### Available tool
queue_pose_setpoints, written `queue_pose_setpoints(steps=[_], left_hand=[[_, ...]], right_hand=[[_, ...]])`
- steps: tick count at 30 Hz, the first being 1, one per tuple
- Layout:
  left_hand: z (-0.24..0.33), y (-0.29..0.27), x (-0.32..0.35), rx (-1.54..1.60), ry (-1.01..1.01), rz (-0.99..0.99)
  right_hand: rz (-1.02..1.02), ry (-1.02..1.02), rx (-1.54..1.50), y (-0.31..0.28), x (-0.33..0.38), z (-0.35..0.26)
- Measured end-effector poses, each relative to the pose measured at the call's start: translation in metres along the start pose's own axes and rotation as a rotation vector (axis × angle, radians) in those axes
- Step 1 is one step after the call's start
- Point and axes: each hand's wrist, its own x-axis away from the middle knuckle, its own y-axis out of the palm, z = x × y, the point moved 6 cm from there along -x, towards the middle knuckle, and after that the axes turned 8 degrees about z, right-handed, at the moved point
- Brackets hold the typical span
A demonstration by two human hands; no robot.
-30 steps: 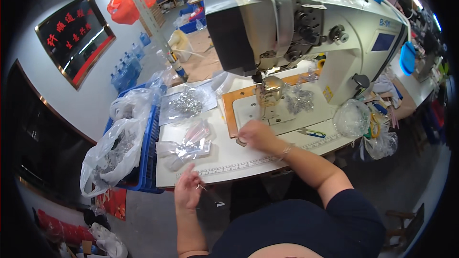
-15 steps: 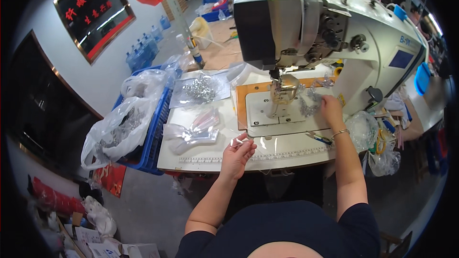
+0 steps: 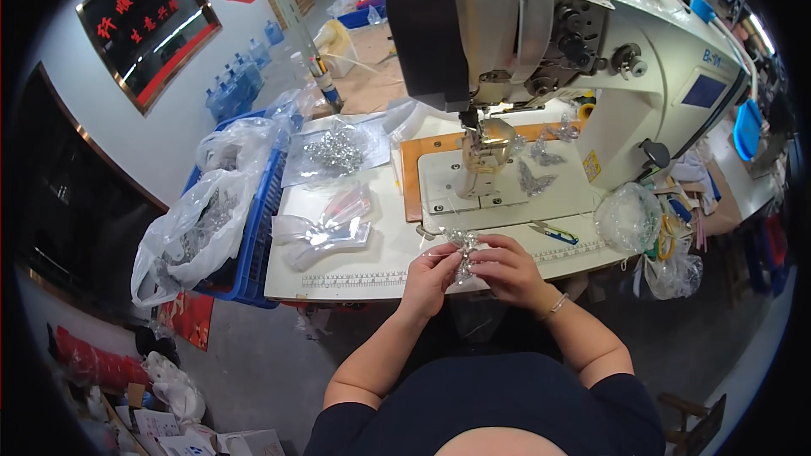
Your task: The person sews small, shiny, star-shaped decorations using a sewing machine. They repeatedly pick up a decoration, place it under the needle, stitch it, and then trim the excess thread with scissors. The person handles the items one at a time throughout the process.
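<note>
Above the table's front edge, my left hand (image 3: 428, 280) and my right hand (image 3: 510, 270) meet around a glittery silver bow-shaped piece (image 3: 462, 241). The fingers of both are pinched on it, and a thin pale strip shows at my left fingertips. Just beyond stands a white sewing machine (image 3: 676, 55). To the right of its needle area lie several similar silver pieces (image 3: 534, 180). A clear, shiny plastic bow (image 3: 329, 232) rests on the table to the left of my hands. Part of the held piece is hidden by my fingers.
Thread snips (image 3: 555, 232) lie near a ruler strip (image 3: 359, 280) along the front edge. A blue basket (image 3: 269, 228) with plastic bags adjoins the table's left side. Silver pieces are heaped on a clear sheet (image 3: 367, 171). A clear bag (image 3: 629, 218) is at the right.
My right hand has come back from the machine bed with a silver piece and joined my left hand at the front edge. The view has shifted slightly.
</note>
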Motion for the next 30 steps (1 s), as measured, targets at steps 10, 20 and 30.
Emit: queue_pose_setpoints(steps=[10, 20, 30], left_hand=[[-0.007, 0.003, 0.013, -0.243, 0.139, 0.036], [0.026, 0.013, 0.029, -0.415, 0.443, -0.087], [0.056, 0.029, 0.079, -0.694, 0.817, -0.031]], right_hand=[[0.198, 0.692, -0.150, 0.001, 0.027, 0.027], [-0.082, 0.220, -0.364, -0.016, -0.009, -0.024], [0.052, 0.076, -0.338, -0.025, -0.007, -0.043]])
